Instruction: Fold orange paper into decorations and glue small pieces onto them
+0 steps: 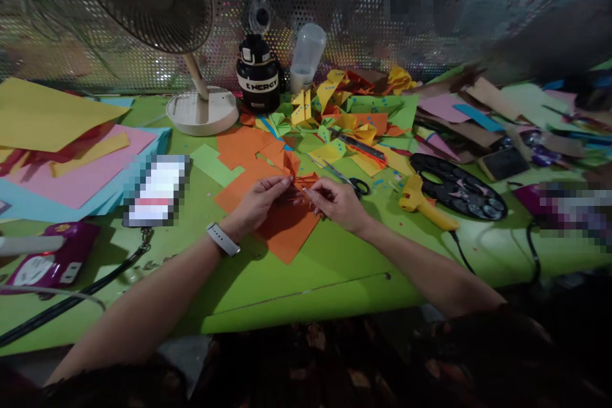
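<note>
My left hand [262,203], with a pale watch band [223,240] on its wrist, pinches a small folded piece of orange paper [306,181]. From the other side, the closed fingers of my right hand [338,203] grip the same piece; its exact shape is partly hidden by my fingertips. Under both hands lies a flat orange sheet [289,239] with a corner toward me. More cut orange paper [246,146] is just behind, beside a green strip [215,164]. Scissors with black handles [359,187] rest close to my right hand.
A fan [203,111], a black bottle [259,80] and a clear bottle [307,54] stand at the back. Coloured scraps [377,105] pile up beyond my hands. At right are a yellow glue gun [425,204] and a black palette [459,194]; a phone [157,191] lies left.
</note>
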A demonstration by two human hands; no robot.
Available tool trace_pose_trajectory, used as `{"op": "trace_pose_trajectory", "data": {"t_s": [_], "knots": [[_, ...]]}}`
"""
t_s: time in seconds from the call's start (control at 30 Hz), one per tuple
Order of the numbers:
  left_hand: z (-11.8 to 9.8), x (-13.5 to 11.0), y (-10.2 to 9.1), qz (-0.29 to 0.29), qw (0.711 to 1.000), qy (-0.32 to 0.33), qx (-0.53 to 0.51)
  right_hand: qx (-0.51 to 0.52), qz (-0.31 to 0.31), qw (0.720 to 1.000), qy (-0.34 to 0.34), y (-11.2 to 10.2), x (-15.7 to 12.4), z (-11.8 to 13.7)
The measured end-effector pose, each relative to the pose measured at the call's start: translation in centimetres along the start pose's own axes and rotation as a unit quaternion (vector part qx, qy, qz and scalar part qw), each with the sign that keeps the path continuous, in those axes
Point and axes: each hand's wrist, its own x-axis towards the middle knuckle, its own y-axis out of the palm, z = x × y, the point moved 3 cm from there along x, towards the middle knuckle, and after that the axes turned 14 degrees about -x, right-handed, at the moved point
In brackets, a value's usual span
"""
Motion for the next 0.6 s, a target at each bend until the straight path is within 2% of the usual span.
{"op": "trace_pose_trajectory", "data": {"t_s": [0.33, 0.6], "knots": [[-0.02, -0.14, 0.53, 0.015, 1.000, -0.007, 0.015, -0.076, -0.029, 0.997, -0.009, -0.08, -0.04, 0.33], [0.05, -0.07, 0.43, 0.020, 1.000, -0.010, 0.018, -0.069, -0.025, 0.997, 0.007, 0.04, -0.03, 0.18]]}}
